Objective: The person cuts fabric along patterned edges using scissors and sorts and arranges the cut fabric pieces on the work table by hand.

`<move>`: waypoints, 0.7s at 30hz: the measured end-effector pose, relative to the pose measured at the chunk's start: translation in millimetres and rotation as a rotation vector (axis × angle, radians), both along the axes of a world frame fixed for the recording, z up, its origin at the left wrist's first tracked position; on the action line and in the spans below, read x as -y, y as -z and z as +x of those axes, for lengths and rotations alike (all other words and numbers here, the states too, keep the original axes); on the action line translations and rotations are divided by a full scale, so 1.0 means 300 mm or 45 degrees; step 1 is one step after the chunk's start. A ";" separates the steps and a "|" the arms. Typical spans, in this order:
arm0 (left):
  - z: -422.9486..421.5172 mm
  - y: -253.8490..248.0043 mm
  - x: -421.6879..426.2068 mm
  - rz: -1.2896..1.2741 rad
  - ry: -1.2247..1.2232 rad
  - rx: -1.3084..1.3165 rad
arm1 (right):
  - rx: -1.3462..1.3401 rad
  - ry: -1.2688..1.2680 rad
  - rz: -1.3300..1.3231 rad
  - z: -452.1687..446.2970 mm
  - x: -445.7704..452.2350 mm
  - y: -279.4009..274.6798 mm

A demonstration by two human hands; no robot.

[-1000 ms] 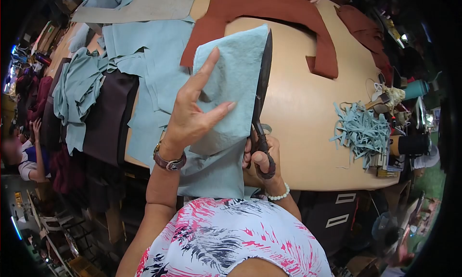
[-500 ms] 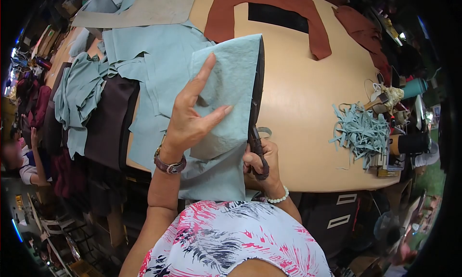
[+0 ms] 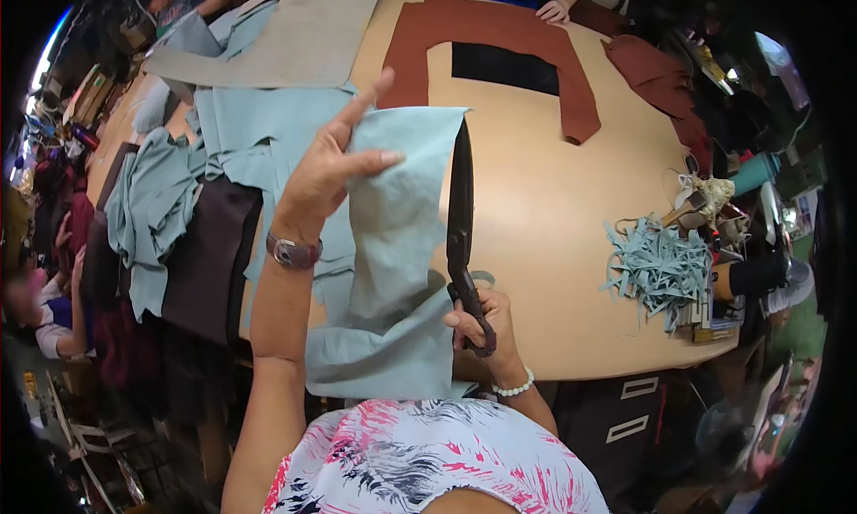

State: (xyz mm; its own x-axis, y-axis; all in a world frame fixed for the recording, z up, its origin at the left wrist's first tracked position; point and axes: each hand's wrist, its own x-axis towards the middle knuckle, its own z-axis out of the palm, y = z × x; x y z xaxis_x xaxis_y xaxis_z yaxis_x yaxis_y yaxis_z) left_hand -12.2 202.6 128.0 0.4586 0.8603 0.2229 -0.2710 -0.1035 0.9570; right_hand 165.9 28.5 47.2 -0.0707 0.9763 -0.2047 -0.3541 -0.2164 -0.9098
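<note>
1. Head view: the pale-blue sheet (image 3: 393, 210) is hanging roughly upright in front of the person, by the near edge of the table (image 3: 527, 219), its lower part folding and draping close to the patterned shirt (image 3: 384, 451).
2. The left hand (image 3: 314, 175) is pinching the sheet at its upper left side: the thumb is pressing on the near face, the index finger is pointing up past the top edge, and the remaining fingers are mostly hiding behind.
3. The right hand (image 3: 493, 325) is gripping the dark scissors (image 3: 460, 233) by their handles; the blades are running along the sheet's right edge, and whether they are parted cannot be told.
4. Judging by its sag and creases, the sheet is looking light, soft and limp, hardly fragile; its matt face is suggesting little slip.
5. A thumb-and-finger pinch near the top is seeming the best hold, fingertips clear of the blades; a slack hold is likely inviting buckling.
6. Pale-blue strips (image 3: 665, 268) are lying in a tangled heap at the table's right.
</note>
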 end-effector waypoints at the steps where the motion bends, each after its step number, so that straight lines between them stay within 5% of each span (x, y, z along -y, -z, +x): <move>1: 0.007 -0.004 0.010 -0.003 0.065 -0.015 | 0.022 0.001 -0.003 0.004 -0.002 -0.002; 7: 0.051 0.023 0.078 0.380 -0.192 -0.255 | -0.340 -0.107 0.100 0.018 0.001 0.051; 21: 0.050 0.019 0.175 0.573 -0.161 -0.459 | -0.170 -0.034 0.162 0.022 -0.026 0.003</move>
State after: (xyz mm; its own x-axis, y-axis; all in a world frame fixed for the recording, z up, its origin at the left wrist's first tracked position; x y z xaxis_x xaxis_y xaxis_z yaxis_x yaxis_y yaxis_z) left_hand 2.9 150.2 122.5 0.4733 0.7699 0.4280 0.1039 -0.5313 0.8408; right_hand 172.5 36.3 46.3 -0.1152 0.9911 -0.0670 -0.4690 -0.1137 -0.8759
